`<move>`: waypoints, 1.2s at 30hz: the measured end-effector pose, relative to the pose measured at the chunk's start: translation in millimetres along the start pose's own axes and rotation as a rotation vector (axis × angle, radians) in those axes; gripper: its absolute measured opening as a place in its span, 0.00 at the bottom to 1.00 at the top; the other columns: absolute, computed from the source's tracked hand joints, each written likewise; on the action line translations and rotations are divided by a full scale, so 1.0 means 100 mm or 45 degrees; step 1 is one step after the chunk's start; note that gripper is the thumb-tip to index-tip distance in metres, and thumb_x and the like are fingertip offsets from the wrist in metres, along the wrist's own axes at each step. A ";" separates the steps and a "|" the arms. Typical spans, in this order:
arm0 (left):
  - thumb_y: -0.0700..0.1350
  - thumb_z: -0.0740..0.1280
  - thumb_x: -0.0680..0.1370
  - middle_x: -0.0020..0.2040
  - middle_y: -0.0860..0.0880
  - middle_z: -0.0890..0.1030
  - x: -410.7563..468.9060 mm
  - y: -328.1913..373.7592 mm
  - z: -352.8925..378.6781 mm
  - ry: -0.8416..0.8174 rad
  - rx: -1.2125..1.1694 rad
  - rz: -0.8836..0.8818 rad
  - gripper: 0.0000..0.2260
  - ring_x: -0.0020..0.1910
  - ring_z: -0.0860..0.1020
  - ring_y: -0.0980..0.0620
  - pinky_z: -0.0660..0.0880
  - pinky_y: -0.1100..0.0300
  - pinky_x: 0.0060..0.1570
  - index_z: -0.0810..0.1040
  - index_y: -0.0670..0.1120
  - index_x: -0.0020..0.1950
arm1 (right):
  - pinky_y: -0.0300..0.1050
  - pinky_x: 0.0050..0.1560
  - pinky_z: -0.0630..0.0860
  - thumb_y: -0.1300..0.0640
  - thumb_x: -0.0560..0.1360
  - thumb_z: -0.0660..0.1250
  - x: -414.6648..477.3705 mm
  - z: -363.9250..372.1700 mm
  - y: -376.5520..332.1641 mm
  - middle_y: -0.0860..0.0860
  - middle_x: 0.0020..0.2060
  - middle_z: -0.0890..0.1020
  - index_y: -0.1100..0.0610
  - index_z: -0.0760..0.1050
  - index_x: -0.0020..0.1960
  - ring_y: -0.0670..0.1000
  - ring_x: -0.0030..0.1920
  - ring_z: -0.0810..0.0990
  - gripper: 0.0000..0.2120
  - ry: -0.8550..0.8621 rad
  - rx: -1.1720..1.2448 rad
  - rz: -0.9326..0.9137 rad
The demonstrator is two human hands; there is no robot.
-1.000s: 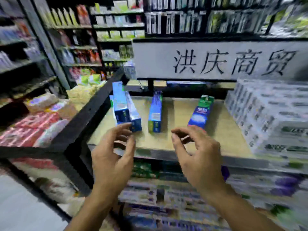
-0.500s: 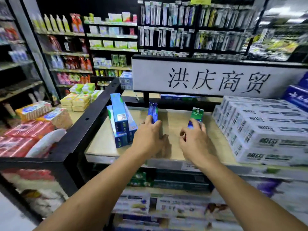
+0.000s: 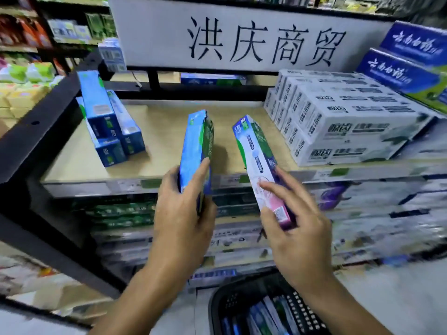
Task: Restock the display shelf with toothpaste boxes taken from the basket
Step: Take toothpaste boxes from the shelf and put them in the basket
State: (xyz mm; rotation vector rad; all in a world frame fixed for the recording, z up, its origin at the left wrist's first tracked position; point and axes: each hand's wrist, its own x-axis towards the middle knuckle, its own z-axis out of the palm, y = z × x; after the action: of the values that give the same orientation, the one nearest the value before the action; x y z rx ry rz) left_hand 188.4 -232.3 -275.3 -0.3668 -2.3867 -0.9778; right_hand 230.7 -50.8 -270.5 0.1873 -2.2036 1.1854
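My left hand (image 3: 182, 211) grips the near end of a blue and green toothpaste box (image 3: 196, 146), lifted over the front edge of the wooden display shelf (image 3: 164, 124). My right hand (image 3: 295, 228) holds the near end of a white, green and pink toothpaste box (image 3: 256, 153), tilted with its far end over the shelf. Three blue toothpaste boxes (image 3: 108, 122) lie stacked at the shelf's left. A black basket (image 3: 220, 301) with several boxes inside sits on the floor below my arms.
A stack of white toothpaste boxes (image 3: 338, 117) fills the shelf's right side, with blue boxes (image 3: 399, 68) behind it. A white sign with black characters (image 3: 242, 37) stands at the shelf's back. A black frame bar (image 3: 36, 131) borders the left. Lower shelves (image 3: 135, 213) hold more boxes.
Both hands had reached onto the shelf to the two lying boxes; now each hand holds its box lifted and drawn back toward the shelf's front edge. The view has tilted down, showing the basket.
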 end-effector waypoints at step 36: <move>0.42 0.66 0.78 0.67 0.42 0.74 -5.14 -2.15 5.29 -1.275 0.096 -0.752 0.18 0.63 0.76 0.43 0.70 0.60 0.61 0.77 0.46 0.68 | 0.47 0.55 0.74 0.50 0.80 0.62 -4.72 1.02 5.61 0.54 0.60 0.74 0.57 0.79 0.51 0.57 0.60 0.74 0.12 -1.296 -0.663 1.027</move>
State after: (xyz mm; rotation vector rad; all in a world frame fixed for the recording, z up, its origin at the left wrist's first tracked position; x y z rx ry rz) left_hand 323.1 -31.8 -1004.8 -0.1118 -3.5697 -1.0962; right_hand 336.9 121.0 -982.2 -0.4714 -3.6193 0.8896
